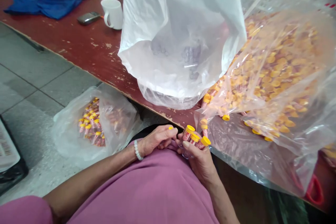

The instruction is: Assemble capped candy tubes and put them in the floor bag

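In front of the pink top, my right hand is closed round several small clear tubes with yellow caps and red-and-white labels. Beside it, my left hand, with a pale bead bracelet on the wrist, is closed in a pinch. A yellow cap shows at its thumb; the body of that tube is hidden by the fingers. On the table to the right, a large clear plastic bag holds many more capped tubes, a few lying at its mouth.
A white plastic bag stands open at the table edge. Below left, a translucent bag holds capped tubes. A white mug, dark device and blue cloth lie along the red table. A red loop is at lower right.
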Tool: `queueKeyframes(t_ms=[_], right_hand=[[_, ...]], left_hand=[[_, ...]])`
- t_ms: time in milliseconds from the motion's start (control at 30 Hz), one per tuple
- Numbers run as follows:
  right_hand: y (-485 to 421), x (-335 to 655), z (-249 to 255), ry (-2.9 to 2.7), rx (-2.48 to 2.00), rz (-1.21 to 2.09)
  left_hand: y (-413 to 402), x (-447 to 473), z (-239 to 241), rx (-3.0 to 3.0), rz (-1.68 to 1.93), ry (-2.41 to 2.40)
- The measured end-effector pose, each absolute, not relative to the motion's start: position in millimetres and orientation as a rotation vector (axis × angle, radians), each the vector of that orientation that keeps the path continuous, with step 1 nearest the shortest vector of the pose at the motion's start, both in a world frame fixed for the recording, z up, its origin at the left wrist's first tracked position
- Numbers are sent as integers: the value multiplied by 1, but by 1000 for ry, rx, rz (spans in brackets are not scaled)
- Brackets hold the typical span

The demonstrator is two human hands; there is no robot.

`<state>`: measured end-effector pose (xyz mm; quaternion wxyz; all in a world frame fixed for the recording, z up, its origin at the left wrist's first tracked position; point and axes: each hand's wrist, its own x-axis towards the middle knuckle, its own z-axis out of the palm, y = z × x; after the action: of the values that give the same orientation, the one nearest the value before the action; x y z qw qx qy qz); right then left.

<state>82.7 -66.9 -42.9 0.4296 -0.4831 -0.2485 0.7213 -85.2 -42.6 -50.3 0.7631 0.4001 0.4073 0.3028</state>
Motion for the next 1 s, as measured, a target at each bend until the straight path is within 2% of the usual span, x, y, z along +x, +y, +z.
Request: queueKeyframes(t_ms=[267, 500, 667, 1000], right_hand=[[-70, 81, -41, -911, -1235, 1760], [-56, 62, -36, -966, -1227, 1888], [-28, 15, -53, -1355, -1304, 1716], [-27, -120, -57, -1946, -771, 1925]], left_hand=[[-54, -89, -48, 943, 829, 989], [-54, -94, -46, 683, 959, 973], [-58, -116, -45, 750, 1132, 1135], [-75, -225, -75, 166, 1671, 1486]])
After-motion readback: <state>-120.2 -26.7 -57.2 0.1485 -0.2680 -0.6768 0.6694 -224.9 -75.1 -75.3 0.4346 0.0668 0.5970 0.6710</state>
